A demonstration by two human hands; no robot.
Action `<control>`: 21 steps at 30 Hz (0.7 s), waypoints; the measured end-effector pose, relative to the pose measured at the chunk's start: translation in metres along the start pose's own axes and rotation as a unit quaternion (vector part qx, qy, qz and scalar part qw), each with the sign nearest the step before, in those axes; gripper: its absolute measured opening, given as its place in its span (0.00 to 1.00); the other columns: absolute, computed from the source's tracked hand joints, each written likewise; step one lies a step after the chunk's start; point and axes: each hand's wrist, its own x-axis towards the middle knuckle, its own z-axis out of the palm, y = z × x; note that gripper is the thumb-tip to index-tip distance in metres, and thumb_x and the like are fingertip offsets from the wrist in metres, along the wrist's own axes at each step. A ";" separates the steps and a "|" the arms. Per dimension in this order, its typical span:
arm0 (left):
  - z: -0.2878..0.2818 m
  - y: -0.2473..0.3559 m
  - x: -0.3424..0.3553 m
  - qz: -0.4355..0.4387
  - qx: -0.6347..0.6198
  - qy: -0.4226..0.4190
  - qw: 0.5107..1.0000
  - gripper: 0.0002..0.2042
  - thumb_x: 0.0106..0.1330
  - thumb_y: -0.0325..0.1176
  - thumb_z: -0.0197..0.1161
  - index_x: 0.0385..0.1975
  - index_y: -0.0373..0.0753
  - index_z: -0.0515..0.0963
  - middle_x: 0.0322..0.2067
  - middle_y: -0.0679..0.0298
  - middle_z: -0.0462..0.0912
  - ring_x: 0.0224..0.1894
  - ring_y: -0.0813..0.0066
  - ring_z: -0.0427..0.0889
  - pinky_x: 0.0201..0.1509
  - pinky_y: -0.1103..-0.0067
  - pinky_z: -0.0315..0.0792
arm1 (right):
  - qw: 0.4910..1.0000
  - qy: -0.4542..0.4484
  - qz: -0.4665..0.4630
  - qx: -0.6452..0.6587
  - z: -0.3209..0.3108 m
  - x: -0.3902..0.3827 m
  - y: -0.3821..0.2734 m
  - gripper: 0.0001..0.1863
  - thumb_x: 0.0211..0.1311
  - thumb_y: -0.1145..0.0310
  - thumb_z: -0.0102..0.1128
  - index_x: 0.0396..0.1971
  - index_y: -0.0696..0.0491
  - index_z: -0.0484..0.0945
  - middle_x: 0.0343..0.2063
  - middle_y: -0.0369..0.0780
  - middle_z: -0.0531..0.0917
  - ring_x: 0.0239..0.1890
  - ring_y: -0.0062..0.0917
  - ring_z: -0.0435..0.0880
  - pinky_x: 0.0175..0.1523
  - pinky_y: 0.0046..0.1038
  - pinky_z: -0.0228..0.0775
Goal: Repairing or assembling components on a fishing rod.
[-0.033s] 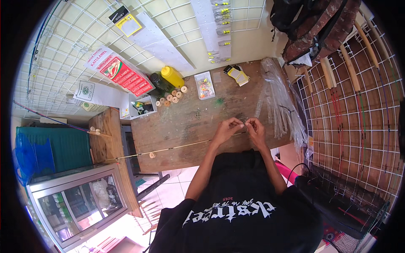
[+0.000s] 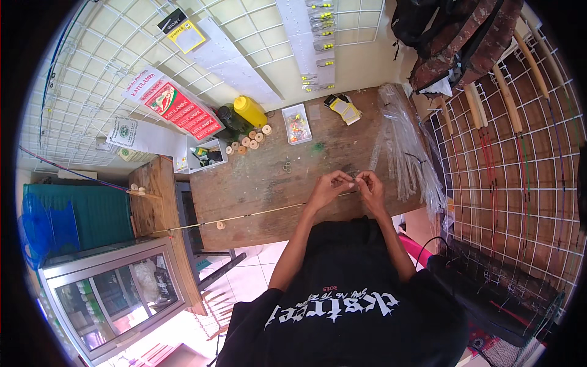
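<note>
My left hand (image 2: 331,186) and my right hand (image 2: 370,188) meet over the wooden table (image 2: 263,183), fingertips almost touching. Both are closed in a pinch. Whatever sits between the fingertips is too small to make out. A thin pale yellow rod with dark bands (image 2: 257,213) lies across the table from the left edge, passes by my left wrist and ends close to my right hand. Further up the tabletop, left of my hands, is a small greenish wire-like piece (image 2: 287,167). One round wooden piece (image 2: 221,225) rests beside the rod.
At the back stand a white tray of small colourful parts (image 2: 299,139), a yellow bottle (image 2: 249,111) and several wooden discs (image 2: 246,141). Yellow-black packets (image 2: 344,109) lie right of them. Clear plastic sleeves (image 2: 403,153) cover the table's right end. Wire racks hold rods (image 2: 506,101).
</note>
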 end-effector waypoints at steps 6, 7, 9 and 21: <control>-0.007 -0.009 -0.002 -0.078 -0.017 -0.037 0.996 0.13 0.55 0.31 0.69 0.39 0.36 0.79 0.27 0.67 0.81 0.28 0.85 0.73 0.33 0.83 0.68 | 1.000 0.008 0.013 0.015 0.002 -0.001 -0.001 0.03 0.62 0.73 0.57 0.33 0.57 0.74 0.23 0.32 0.75 0.24 0.12 0.71 0.29 0.17 0.63; -0.007 -0.010 -0.002 -0.078 -0.017 -0.037 0.996 0.13 0.55 0.31 0.69 0.39 0.36 0.79 0.27 0.67 0.81 0.28 0.85 0.73 0.33 0.83 0.68 | 1.000 0.003 0.012 0.020 0.001 -0.001 0.000 0.04 0.62 0.73 0.57 0.33 0.57 0.74 0.23 0.31 0.75 0.24 0.11 0.71 0.29 0.17 0.63; -0.007 -0.011 -0.002 -0.038 -0.007 -0.017 0.999 0.15 0.54 0.31 0.69 0.41 0.36 0.79 0.26 0.67 0.81 0.27 0.85 0.71 0.33 0.84 0.67 | 1.000 -0.003 0.011 0.025 0.000 -0.001 0.001 0.04 0.62 0.73 0.57 0.34 0.57 0.74 0.24 0.31 0.76 0.24 0.11 0.71 0.29 0.17 0.63; -0.004 -0.007 -0.006 -0.054 -0.009 -0.017 0.998 0.15 0.56 0.30 0.68 0.43 0.37 0.79 0.24 0.69 0.80 0.25 0.86 0.68 0.30 0.84 0.65 | 0.996 0.020 -0.023 -0.088 0.000 0.000 -0.002 0.05 0.61 0.73 0.56 0.34 0.58 0.74 0.26 0.40 0.79 0.28 0.24 0.78 0.36 0.27 0.69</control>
